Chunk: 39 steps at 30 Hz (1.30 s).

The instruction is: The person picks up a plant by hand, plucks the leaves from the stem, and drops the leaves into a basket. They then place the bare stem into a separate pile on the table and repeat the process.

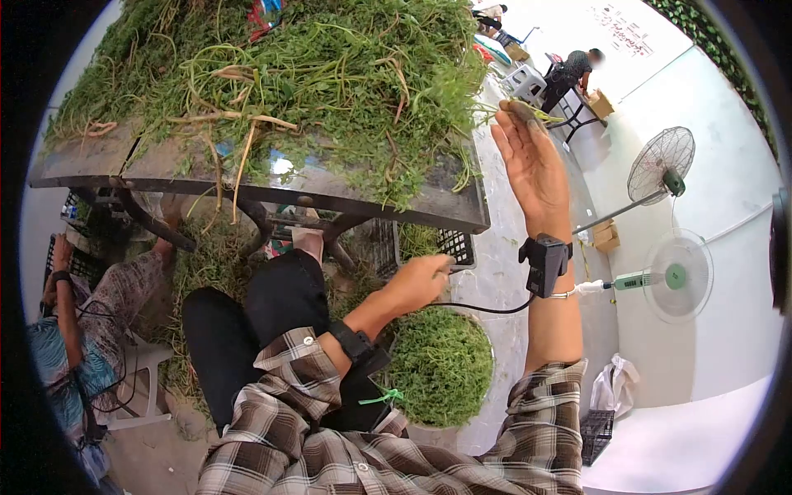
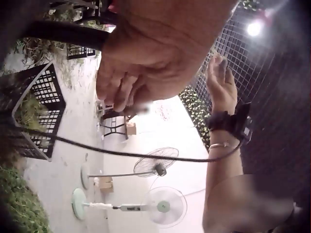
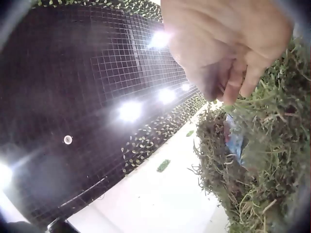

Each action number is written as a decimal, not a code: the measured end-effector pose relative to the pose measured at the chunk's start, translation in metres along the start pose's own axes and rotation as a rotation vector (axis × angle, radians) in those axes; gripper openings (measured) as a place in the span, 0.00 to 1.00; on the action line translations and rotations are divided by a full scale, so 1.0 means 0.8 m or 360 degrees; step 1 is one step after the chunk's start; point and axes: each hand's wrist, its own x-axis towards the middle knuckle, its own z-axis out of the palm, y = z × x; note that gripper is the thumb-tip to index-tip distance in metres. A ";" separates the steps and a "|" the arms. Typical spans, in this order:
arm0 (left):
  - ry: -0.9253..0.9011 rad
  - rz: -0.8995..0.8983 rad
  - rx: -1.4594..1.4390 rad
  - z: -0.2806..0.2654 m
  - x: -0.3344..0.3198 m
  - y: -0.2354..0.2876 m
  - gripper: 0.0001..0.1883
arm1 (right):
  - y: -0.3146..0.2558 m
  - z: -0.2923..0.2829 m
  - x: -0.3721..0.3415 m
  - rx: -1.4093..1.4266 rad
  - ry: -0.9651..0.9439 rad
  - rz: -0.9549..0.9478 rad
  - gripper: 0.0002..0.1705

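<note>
My right hand (image 1: pixel 536 169) is raised at the right end of the table, palm toward me. Its darkened fingertips pinch a thin green stem (image 1: pixel 549 118); in the right wrist view the fingertips (image 3: pixel 233 90) are close together beside the heap. My left hand (image 1: pixel 417 285) hangs above my lap with loosely curled fingers and nothing visible in it; in the left wrist view its fingers (image 2: pixel 114 90) bend toward the palm. Below it stands a round tub of leafy greens (image 1: pixel 437 363). A large heap of leafy green stems (image 1: pixel 330 91) covers much of the table (image 1: pixel 396 206).
A black crate (image 1: pixel 458 246) with greens stands beneath the table's edge. Two standing fans (image 1: pixel 676 276) are at the right. A cable (image 1: pixel 487 309) runs between my wrists. Another person (image 1: pixel 74 355) sits at the left; one more (image 1: pixel 577 70) bends over a far table.
</note>
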 end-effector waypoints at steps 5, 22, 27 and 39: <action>0.0324 -0.0187 -0.0649 -0.032 -0.009 0.005 0.20 | 0.025 -0.003 -0.017 -0.0015 0.0026 0.0090 0.18; 0.0432 -0.0139 -0.1919 -0.062 -0.026 0.025 0.31 | 0.065 -0.003 -0.149 -0.0274 0.0048 0.0461 0.13; 0.0487 -0.0024 -0.1629 -0.063 -0.028 0.028 0.20 | 0.063 0.017 -0.159 -0.0351 0.0092 0.0464 0.12; 0.0774 -0.0096 -0.1492 -0.066 -0.027 0.021 0.14 | 0.073 0.009 -0.148 -0.0339 0.0293 0.0439 0.10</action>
